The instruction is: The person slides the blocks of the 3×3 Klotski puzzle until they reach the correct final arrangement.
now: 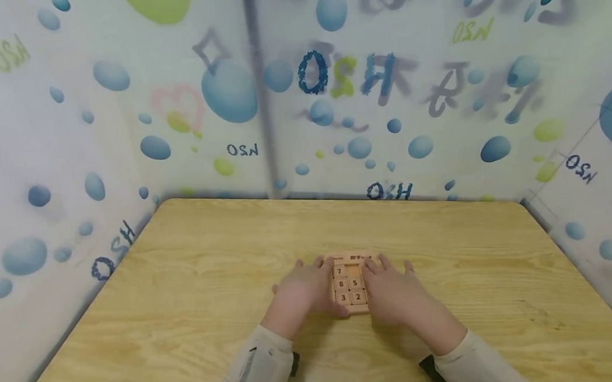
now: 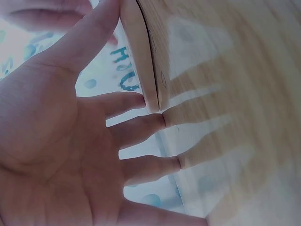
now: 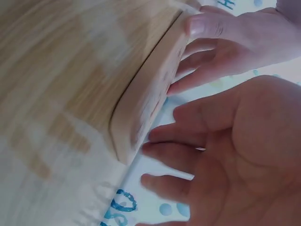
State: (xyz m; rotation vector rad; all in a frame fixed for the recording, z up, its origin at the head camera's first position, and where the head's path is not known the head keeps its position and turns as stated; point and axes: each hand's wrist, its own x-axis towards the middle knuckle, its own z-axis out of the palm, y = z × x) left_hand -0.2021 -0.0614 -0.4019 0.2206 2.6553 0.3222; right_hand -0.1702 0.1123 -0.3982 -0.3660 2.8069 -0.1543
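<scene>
A wooden sliding number puzzle [image 1: 358, 309] lies flat on the table, with tiles 7, 8, 5, 3 and 2 readable. One vacant slot shows in its top row; the right column is hidden under the right hand. My left hand [image 1: 308, 285] holds the frame at its left side, thumb at the near edge and index finger by the far left corner. In the left wrist view its other fingers [image 2: 146, 168] spread out, tips on the table. Fingers extended, my right hand [image 1: 392, 288] lies over the right side of the puzzle [image 3: 146, 101]. Exact fingertip contact is unclear.
A light wood-grain table [image 1: 209, 238] surrounds the puzzle on all sides. Behind and beside it stand white walls [image 1: 292, 133] printed with blue and green drops and lettering. Both forearms wear pale sleeves [image 1: 259, 366] with dark straps near the wrists.
</scene>
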